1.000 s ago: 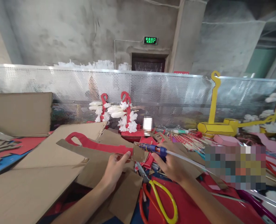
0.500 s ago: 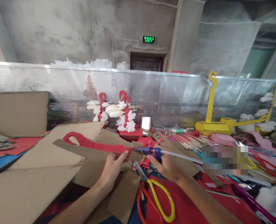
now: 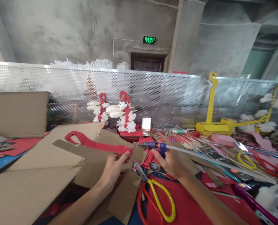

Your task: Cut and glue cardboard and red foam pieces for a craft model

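Observation:
My left hand (image 3: 116,164) pinches a long red hook-shaped cutout (image 3: 99,147) near its right end, thumb on top. The cutout's curled tip points left, and a bare brown cardboard piece (image 3: 137,152) extends from its right end. In my right hand (image 3: 170,163) is a blue hot glue gun (image 3: 156,146), with a long translucent glue stick (image 3: 190,151) coming out of its back. The gun's nozzle is at the upper edge of the bare cardboard; whether it touches cannot be made out. Below the hands lie scissors (image 3: 162,200) with one red and one yellow handle.
Large cardboard sheets (image 3: 40,168) cover the left side. Red hooks with white flowers (image 3: 126,115) stand behind, near a perforated metal barrier (image 3: 167,93). A yellow structure (image 3: 214,126) stands back right. A second pair of scissors (image 3: 247,161) and a phone (image 3: 225,162) lie on the right.
My right hand has drawn the glue gun slightly right and up, so more of the bare cardboard shows. My left hand and the red cutout have hardly moved.

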A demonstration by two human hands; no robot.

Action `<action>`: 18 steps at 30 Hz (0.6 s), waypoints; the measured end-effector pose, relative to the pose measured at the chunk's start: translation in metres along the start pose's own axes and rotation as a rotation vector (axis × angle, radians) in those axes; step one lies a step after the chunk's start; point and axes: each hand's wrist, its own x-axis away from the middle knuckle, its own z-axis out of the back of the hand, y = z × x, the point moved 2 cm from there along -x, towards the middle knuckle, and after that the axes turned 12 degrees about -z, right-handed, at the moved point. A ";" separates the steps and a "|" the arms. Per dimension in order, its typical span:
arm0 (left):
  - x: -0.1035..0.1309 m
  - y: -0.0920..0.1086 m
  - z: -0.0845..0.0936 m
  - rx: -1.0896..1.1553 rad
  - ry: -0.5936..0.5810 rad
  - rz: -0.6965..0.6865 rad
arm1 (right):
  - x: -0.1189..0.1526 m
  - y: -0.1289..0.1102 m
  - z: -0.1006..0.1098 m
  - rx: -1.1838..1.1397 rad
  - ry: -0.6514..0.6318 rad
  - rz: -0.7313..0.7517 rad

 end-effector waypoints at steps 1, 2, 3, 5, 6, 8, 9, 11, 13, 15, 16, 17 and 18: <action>0.000 0.000 0.000 -0.002 0.000 0.000 | 0.000 0.000 0.000 -0.003 -0.001 -0.004; 0.000 0.000 0.000 0.000 -0.001 0.000 | 0.000 0.001 0.000 -0.008 -0.002 -0.010; 0.000 0.001 0.000 0.005 -0.002 0.000 | 0.000 0.001 -0.001 -0.012 -0.010 -0.015; -0.001 0.001 0.000 0.016 0.002 0.004 | 0.001 0.000 -0.002 -0.009 -0.038 -0.009; -0.001 0.001 0.001 0.021 0.011 0.010 | 0.002 0.000 -0.003 0.001 -0.063 0.007; -0.002 0.000 0.002 0.043 0.033 0.025 | 0.004 -0.002 -0.004 0.032 -0.105 0.068; -0.002 0.000 0.003 0.058 0.045 0.032 | 0.004 -0.003 -0.004 0.049 -0.114 0.102; -0.003 -0.001 0.005 0.088 0.062 0.042 | 0.006 -0.003 -0.004 0.073 -0.116 0.147; -0.003 -0.002 0.006 0.105 0.070 0.047 | 0.006 -0.002 -0.004 0.076 -0.113 0.142; -0.003 -0.002 0.006 0.101 0.072 0.048 | 0.005 -0.001 -0.003 0.051 -0.120 0.092; -0.003 -0.002 0.006 0.094 0.070 0.046 | 0.004 0.000 -0.002 0.033 -0.120 0.062; -0.002 -0.001 0.005 0.084 0.066 0.041 | 0.003 0.001 -0.001 0.013 -0.117 0.030; -0.002 0.000 0.005 0.073 0.063 0.033 | 0.001 0.002 0.000 -0.009 -0.112 0.001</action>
